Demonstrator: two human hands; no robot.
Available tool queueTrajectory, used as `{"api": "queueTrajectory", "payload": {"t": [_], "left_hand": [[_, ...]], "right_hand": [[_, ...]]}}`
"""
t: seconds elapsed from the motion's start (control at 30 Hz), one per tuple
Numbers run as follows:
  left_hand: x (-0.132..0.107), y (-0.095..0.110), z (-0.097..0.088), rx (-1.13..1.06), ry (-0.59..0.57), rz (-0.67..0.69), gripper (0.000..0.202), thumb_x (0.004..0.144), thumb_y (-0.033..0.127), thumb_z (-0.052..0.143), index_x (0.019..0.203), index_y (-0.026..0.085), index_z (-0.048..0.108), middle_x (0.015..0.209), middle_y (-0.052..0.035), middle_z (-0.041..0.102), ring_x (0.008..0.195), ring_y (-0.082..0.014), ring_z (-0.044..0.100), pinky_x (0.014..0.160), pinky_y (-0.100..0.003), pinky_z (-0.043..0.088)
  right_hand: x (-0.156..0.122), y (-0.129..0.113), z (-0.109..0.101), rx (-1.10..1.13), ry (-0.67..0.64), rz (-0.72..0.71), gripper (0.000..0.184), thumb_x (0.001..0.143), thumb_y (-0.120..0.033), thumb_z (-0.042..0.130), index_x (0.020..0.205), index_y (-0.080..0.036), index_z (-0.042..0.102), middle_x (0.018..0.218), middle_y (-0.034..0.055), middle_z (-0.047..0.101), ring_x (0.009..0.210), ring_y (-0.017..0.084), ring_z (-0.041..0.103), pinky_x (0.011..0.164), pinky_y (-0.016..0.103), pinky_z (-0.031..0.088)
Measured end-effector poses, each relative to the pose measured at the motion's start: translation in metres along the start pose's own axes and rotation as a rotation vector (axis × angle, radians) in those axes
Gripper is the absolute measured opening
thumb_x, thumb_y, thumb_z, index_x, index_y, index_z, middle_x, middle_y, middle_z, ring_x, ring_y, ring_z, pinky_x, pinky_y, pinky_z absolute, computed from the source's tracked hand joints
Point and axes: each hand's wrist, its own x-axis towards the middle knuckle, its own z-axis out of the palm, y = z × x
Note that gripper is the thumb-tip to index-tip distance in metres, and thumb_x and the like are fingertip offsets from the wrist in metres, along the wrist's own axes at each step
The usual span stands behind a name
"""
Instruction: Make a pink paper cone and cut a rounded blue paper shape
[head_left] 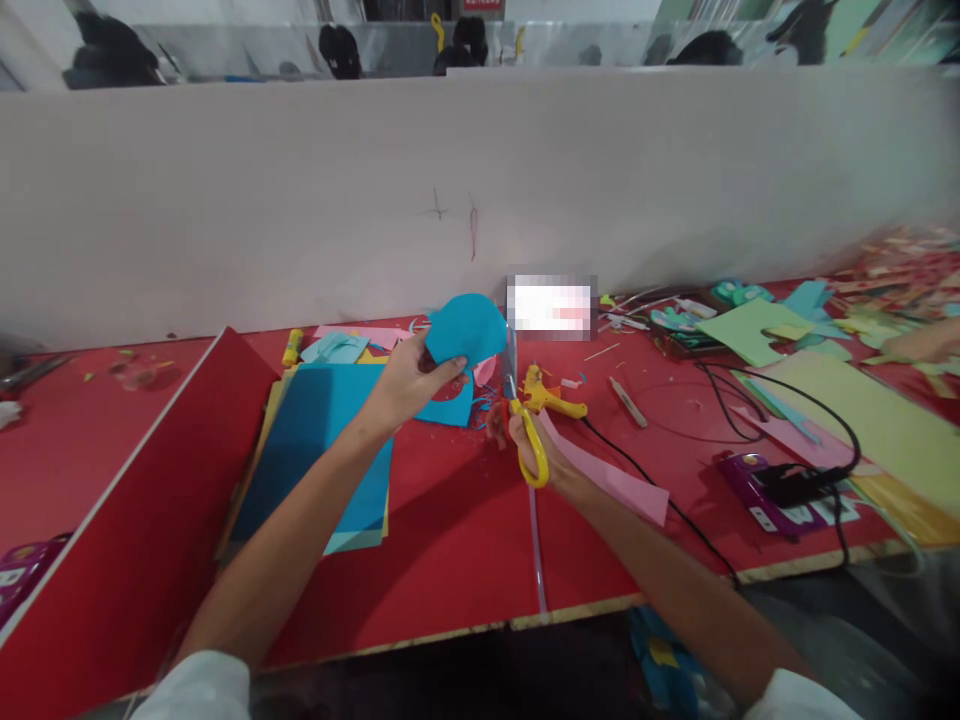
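My left hand (pixel 409 385) pinches a rounded piece of blue paper (pixel 469 328) and holds it up above the table. In my right hand (pixel 546 450) is a pair of scissors (pixel 532 447) with yellow handles, fingers wrapped round the loops. The blades point upward and lie at the right edge of the blue paper; whether they touch it I cannot tell. Below the held piece lies another blue sheet (pixel 450 408), partly covered by my left hand. Just right of the scissors rests a yellow glue gun (pixel 553 397). A pink paper strip (pixel 611 475) lies beside my right wrist.
A stack of blue sheets (pixel 322 430) lies left, beside a red divider (pixel 150 490). A yellow glue stick (pixel 293 347) stands behind it. At right are a purple power strip (pixel 765 490), black cables, a utility knife (pixel 628 402) and green paper (pixel 754 332). Another person's hand (pixel 926 343) shows far right.
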Motion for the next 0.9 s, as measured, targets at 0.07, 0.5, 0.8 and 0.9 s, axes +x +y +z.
{"api": "queueTrajectory", "payload": {"t": [0.07,0.5,0.8,0.9], "left_hand": [[0.000,0.000,0.001,0.001,0.001,0.003,0.038,0.079,0.049,0.083,0.094,0.017,0.068,0.087,-0.0081,0.077,0.079,-0.0265,0.077,0.072,-0.038,0.063],[0.000,-0.002,0.000,0.014,-0.004,-0.011,0.041,0.080,0.052,0.082,0.093,0.017,0.067,0.086,-0.0083,0.077,0.079,-0.0251,0.076,0.070,-0.035,0.061],[-0.002,0.004,-0.004,0.021,0.030,0.019,0.037,0.085,0.048,0.080,0.097,0.016,0.067,0.085,-0.0072,0.077,0.077,-0.0211,0.076,0.071,-0.032,0.061],[-0.001,0.005,-0.006,0.005,0.035,0.038,0.036,0.085,0.046,0.080,0.099,0.016,0.066,0.086,-0.0066,0.076,0.077,-0.0198,0.075,0.071,-0.031,0.061]], "right_hand": [[0.000,-0.001,-0.001,0.060,-0.003,-0.038,0.076,0.088,-0.097,0.035,0.086,-0.025,0.058,0.074,0.0018,0.057,0.058,0.015,0.048,0.054,0.033,0.041],[-0.002,-0.016,-0.004,0.049,0.053,-0.024,0.072,0.084,-0.097,0.045,0.074,-0.026,0.050,0.053,-0.0027,0.046,0.048,0.015,0.041,0.051,0.034,0.032],[-0.001,-0.029,-0.003,0.050,0.077,0.059,0.077,0.074,-0.104,0.049,0.066,-0.028,0.041,0.048,-0.0027,0.040,0.045,0.014,0.036,0.047,0.032,0.026],[-0.002,-0.033,-0.003,0.047,0.060,0.057,0.075,0.075,-0.102,0.050,0.065,-0.028,0.041,0.046,-0.0017,0.040,0.044,0.014,0.037,0.045,0.032,0.028]]}}
